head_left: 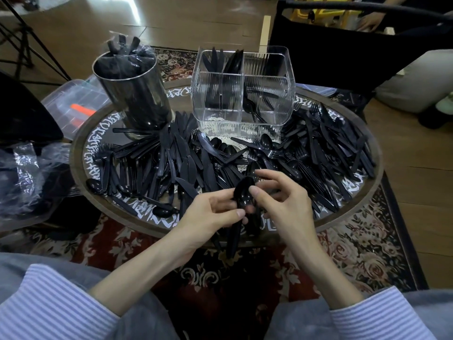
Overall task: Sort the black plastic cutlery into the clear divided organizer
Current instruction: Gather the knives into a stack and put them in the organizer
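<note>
Both hands meet over the near tabletop point(367, 200): the left hand point(210, 212) pinches stacked spoons point(244, 195) while the right hand point(282, 200) steadies the bowls with curled fingers, probably bundling them for the organizer point(245, 87) beyond.

Dim indoor light, window glare on the floor point(133, 11) (top left), wide-angle bending at edges.
</note>
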